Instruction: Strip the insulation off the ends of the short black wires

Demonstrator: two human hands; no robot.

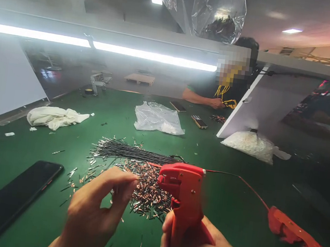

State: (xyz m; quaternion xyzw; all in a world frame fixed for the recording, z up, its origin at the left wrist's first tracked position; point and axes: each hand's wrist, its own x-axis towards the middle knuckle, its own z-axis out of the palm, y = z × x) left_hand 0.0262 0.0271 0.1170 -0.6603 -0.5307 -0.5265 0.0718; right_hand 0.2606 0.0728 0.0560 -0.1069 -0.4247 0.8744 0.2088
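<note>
My right hand [195, 245] is wrapped around the handle of a red wire stripper [188, 188], which points left. Between thumb and forefinger, my left hand [99, 207] pinches a thin black wire [143, 178]; its far end reaches the stripper's jaws. Whether the jaws grip the wire, I cannot tell. Just behind the stripper lies a bundle of black wires [133, 151], their tips pointing left. Under both hands spreads a heap of wire scraps [151, 200], copper-coloured, black and silvery. A thin dark line runs from the stripper's top to a second red-orange tool [299, 232] at right.
A black phone [12, 201] lies at left on the green tabletop [117, 117]. White cloth [54, 117], a clear plastic bag [158, 118] and a tied bag of white bits [251, 145] lie farther back. Across the table, a person's hand [216, 103] holds a yellow tool.
</note>
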